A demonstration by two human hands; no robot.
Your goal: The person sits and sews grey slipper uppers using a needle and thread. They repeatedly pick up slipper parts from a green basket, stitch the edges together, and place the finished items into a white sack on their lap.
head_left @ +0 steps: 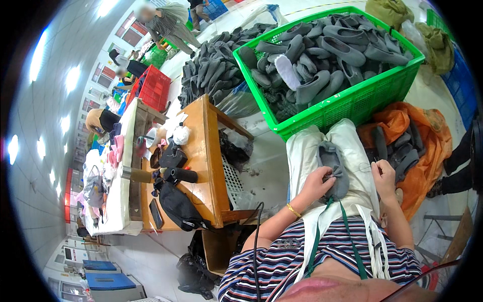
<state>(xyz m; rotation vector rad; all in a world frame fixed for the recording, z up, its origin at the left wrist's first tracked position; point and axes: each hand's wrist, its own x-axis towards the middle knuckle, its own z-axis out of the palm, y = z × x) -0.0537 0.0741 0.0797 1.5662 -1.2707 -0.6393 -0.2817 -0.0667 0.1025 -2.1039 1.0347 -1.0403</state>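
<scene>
A grey slipper (342,171) with a small bow lies on the white apron (303,156) across my lap, its opening toward the far side. My left hand (318,184) closes on the slipper, with thumb and fingers pinched at the bow. To the right of the slipper, and apart from it, my right hand (384,177) is raised with its fingertips pressed together. A thin dark line shows by those fingertips, too fine to name.
Beyond my knees stands a green crate (347,102) heaped with grey slippers. More slippers (214,63) are piled behind it, and others lie in an orange sack (435,138) at right. A wooden table (204,151) at left carries a black bag (177,205). Other people are farther back.
</scene>
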